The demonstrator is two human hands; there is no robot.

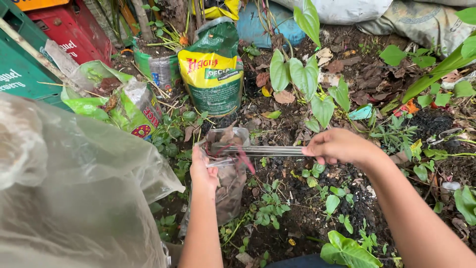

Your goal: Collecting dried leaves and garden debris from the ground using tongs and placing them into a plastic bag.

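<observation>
We are pinching metal tongs (263, 150) in our right hand (337, 147), our left hand (202, 171) gripping the clear bag (229, 188) at nine o'clock; debris risks spilling if its thin rim is slipping.

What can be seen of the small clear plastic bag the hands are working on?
The clear plastic bag hangs upright over dark soil, crumpled and see-through, holding brown dry leaves and debris. The left hand grips its open rim. Metal tongs, held level by the right hand, reach into its mouth.
</observation>
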